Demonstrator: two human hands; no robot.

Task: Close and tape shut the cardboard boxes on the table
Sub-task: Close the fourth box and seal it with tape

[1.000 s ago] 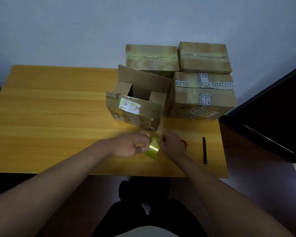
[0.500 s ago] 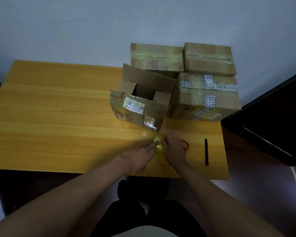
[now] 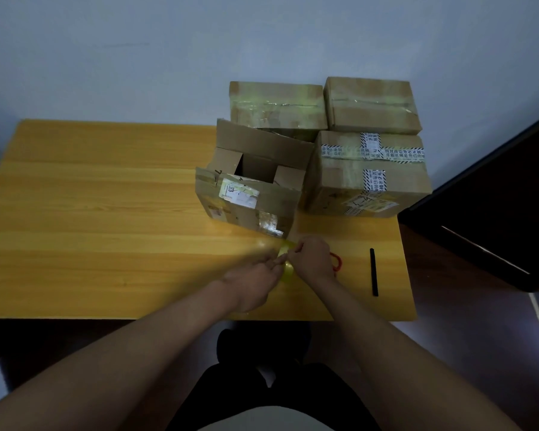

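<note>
Cardboard is forming four boxes just beyond the hands. The open box (image 3: 251, 194), directly ahead of the fingertips, is standing with its flaps up; its interior is showing only dark shadow, so contents cannot be told. To the right of it, beyond the right hand (image 3: 311, 261), the large sealed box (image 3: 366, 175) is carrying printed black-and-white tape. Two further sealed boxes, one (image 3: 277, 105) and the other (image 3: 371, 104), are sitting behind these against the wall.

The wooden table (image 3: 91, 219) is offering wide bare surface to the left of the left hand (image 3: 252, 283). Its near edge is running just below both wrists; its right edge is lying past the black stick (image 3: 373, 272), right of the right hand. A red item (image 3: 336, 262) is lying partly hidden behind that hand.

Both hands are meeting over the yellow tape roll (image 3: 287, 272). The left hand is curling around the roll. The right hand is pinching at the roll's upper edge with bent fingers; blur is obscuring finer detail.
</note>
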